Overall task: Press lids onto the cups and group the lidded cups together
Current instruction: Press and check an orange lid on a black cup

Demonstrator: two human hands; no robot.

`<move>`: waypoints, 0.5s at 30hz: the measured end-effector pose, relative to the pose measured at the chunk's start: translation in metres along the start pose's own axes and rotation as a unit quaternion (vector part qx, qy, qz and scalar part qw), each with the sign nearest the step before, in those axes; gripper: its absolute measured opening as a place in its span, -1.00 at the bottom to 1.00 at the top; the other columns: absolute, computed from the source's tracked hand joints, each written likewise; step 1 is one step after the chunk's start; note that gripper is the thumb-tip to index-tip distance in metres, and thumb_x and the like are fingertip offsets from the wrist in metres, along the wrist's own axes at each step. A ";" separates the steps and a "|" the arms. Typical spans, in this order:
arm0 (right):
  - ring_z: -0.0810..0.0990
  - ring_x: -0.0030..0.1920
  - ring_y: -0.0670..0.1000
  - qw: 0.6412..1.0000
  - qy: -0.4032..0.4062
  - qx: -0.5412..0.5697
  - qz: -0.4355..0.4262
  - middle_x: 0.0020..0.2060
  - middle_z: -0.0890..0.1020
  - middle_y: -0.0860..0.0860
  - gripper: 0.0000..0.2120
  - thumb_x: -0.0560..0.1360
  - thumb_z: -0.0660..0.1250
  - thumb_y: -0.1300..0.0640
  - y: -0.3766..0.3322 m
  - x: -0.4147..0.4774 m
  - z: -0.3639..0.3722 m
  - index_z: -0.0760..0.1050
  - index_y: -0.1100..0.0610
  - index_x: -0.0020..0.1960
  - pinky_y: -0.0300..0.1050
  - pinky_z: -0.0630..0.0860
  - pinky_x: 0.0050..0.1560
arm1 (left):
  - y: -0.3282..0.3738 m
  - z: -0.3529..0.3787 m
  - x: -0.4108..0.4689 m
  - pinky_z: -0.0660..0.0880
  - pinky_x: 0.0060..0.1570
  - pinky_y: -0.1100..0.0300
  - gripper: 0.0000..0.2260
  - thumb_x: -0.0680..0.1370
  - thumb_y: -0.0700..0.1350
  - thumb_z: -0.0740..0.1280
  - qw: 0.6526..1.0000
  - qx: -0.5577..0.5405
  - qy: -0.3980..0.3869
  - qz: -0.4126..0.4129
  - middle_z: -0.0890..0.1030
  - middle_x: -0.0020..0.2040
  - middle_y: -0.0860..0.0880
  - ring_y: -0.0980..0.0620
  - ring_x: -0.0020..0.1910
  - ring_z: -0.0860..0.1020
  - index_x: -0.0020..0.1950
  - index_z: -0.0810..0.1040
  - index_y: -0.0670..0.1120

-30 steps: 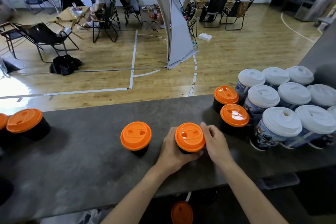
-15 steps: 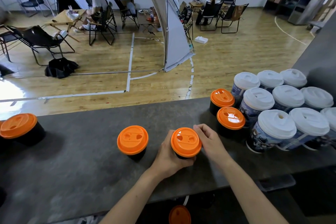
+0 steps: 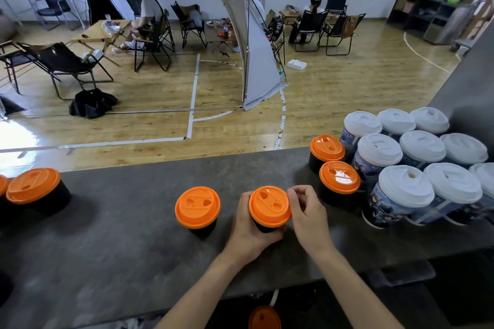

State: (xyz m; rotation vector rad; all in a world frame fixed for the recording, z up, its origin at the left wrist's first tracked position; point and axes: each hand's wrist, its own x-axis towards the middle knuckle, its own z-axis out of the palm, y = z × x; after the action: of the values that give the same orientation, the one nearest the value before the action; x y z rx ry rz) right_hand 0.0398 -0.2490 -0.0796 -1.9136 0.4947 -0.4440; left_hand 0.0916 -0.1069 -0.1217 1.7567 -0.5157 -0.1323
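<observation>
Our left hand (image 3: pixel 247 224) wraps around the black cup (image 3: pixel 264 227) near the front edge of the grey counter (image 3: pixel 120 254), fingers curled about its side. Our right hand (image 3: pixel 307 211) sits against the right rim of the cup's orange lid (image 3: pixel 269 205), thumb and fingertips pinched together on the edge. So both hands are closed on the same cup, one on the body, one on the lid. The lid looks seated, though we cannot tell whether it is pressed fully down.

Just to the left stands another black cup with an orange lid (image 3: pixel 197 207), apart from our hand. To the right, two more orange-lidded cups (image 3: pixel 339 177) stand one behind the other, close beside a tight group of taller printed cups with white lids (image 3: pixel 406 185) at the counter's right end. Far to the left, one more orange-lidded cup (image 3: pixel 33 185) stands near the back edge, with the edge of another just showing at the border of the view. Below the counter's front edge, a loose orange lid (image 3: pixel 264 318) shows.
</observation>
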 end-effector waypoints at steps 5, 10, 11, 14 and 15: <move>0.64 -0.03 -0.06 0.994 -0.077 0.020 0.070 -0.11 0.66 -0.01 -0.71 0.63 0.20 -0.15 0.002 0.013 -0.005 0.52 0.06 0.02 -0.13 0.53 0.02 | -0.005 -0.002 0.003 0.46 0.21 0.31 -0.33 0.31 -0.23 0.64 0.999 0.002 -0.050 0.012 0.61 0.17 0.19 0.10 0.24 0.58 0.33 0.44 0.00; 0.64 -0.03 -0.12 0.998 -0.036 0.021 0.042 -0.10 0.66 -0.05 -0.83 0.66 0.22 -0.02 0.005 0.005 -0.006 0.51 0.04 0.01 -0.28 0.52 -0.01 | 0.001 0.002 0.000 0.45 0.22 0.37 -0.28 0.31 -0.04 0.70 0.999 0.002 -0.034 0.018 0.58 0.24 0.14 0.14 0.29 0.55 0.36 0.41 0.01; 0.63 -0.04 -0.15 0.999 -0.020 0.008 0.029 -0.11 0.65 -0.07 -0.85 0.67 0.22 0.00 0.003 0.003 -0.005 0.50 0.04 0.02 -0.36 0.49 -0.07 | 0.002 0.003 -0.001 0.44 0.20 0.39 -0.26 0.30 -0.02 0.71 1.000 0.005 -0.019 0.014 0.57 0.24 0.13 0.17 0.28 0.55 0.35 0.40 0.01; 0.62 -0.06 -0.17 1.000 0.002 -0.025 0.010 -0.12 0.64 -0.08 -0.85 0.68 0.20 0.01 0.002 -0.002 -0.001 0.48 0.04 0.03 -0.43 0.46 -0.13 | 0.001 0.004 -0.002 0.44 0.13 0.43 -0.27 0.28 -0.04 0.72 1.000 0.012 0.005 0.006 0.57 0.21 0.12 0.23 0.23 0.55 0.30 0.39 0.02; 0.62 -0.07 -0.17 1.000 0.000 -0.030 0.009 -0.12 0.64 -0.08 -0.85 0.68 0.19 0.01 0.000 -0.002 0.000 0.48 0.05 0.04 -0.43 0.47 -0.14 | 0.000 0.003 -0.001 0.44 0.12 0.44 -0.28 0.28 -0.07 0.72 1.000 0.015 0.004 0.003 0.57 0.19 0.12 0.24 0.22 0.55 0.29 0.39 0.03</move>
State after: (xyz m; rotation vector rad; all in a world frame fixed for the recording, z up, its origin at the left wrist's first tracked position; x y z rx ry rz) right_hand 0.0383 -0.2481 -0.0802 -1.9659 0.5299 -0.4224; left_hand 0.0892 -0.1096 -0.1224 1.7841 -0.5195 -0.1129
